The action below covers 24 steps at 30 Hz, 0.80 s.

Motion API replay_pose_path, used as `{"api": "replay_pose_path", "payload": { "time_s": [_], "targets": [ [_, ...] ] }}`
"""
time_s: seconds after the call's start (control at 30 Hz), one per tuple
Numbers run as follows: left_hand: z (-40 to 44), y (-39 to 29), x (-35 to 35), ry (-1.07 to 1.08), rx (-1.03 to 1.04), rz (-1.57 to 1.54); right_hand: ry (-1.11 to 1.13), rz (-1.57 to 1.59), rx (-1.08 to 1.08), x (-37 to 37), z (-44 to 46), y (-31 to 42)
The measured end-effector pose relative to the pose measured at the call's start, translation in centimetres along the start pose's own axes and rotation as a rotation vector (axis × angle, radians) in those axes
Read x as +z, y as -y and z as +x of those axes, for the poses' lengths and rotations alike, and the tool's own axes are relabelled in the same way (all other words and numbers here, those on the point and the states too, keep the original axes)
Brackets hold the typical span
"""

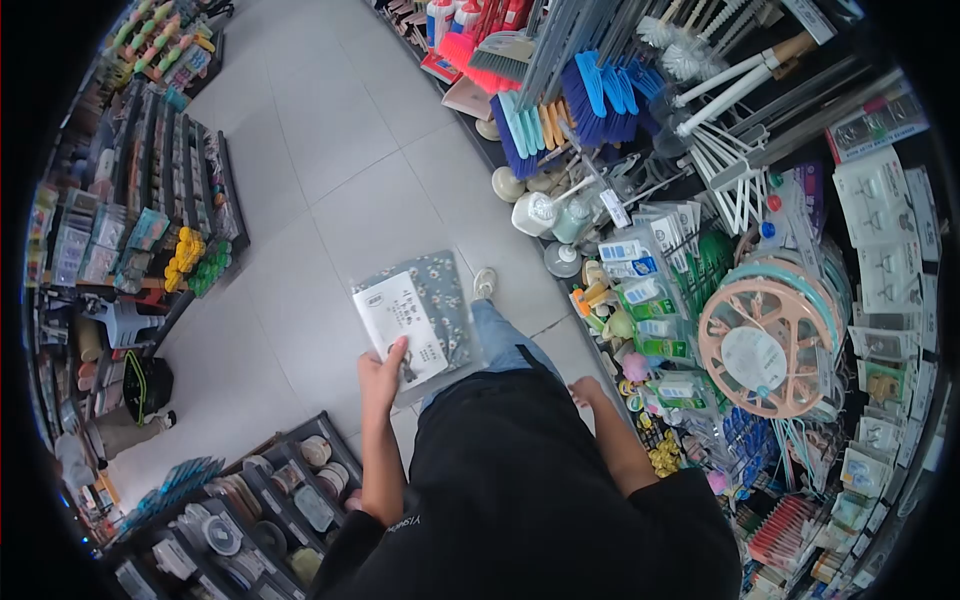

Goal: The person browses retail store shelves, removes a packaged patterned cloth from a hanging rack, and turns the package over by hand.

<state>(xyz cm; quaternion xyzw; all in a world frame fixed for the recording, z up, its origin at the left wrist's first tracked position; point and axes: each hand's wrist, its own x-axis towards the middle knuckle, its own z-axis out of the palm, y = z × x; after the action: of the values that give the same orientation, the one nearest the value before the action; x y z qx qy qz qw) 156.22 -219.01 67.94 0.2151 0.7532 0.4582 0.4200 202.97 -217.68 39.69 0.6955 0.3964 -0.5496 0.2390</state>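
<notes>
My left hand (382,378) grips a flat, clear-wrapped package (440,305) by its lower left edge, thumb on top. Grey-blue fabric with small white flowers shows through the wrapping. A white printed label card (395,318) with dark writing covers its left part. Down by my right hip hangs my right hand (586,391), its fingers loosely curled, with nothing visible in them. It is near the hanging goods on the right shelf but apart from them.
Brooms with blue bristles (590,100), toilet brushes (540,212) and a pink round plastic hanger (765,345) crowd the right shelf. Stocked shelves (185,190) line the left. Another rack (270,490) stands at lower left. Grey floor tiles (330,150) run along the aisle.
</notes>
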Motion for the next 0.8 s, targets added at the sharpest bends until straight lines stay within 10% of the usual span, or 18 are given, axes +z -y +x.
{"api": "replay_pose_path", "payload": {
  "time_s": [0.33,0.53,0.73,0.8],
  "targets": [
    [16.9,-6.6,-1.8,-0.183,0.072,0.467,-0.031,-0.164,-0.236,-6.3,5.2,19.6],
    [25.3,12.0,-6.5,0.009,-0.238,1.215,-0.262,-0.23,-0.648,-10.3,9.5,38.6],
    [15.6,20.9,-10.0,0.21,-0.91,0.886,-0.289,-0.137,-0.831,-10.9,9.1,49.2],
    [11.7,30.6,-10.3,0.344,-0.85,0.837,-0.272,-0.253,-0.802,-10.2,9.3,50.7]
  ]
}}
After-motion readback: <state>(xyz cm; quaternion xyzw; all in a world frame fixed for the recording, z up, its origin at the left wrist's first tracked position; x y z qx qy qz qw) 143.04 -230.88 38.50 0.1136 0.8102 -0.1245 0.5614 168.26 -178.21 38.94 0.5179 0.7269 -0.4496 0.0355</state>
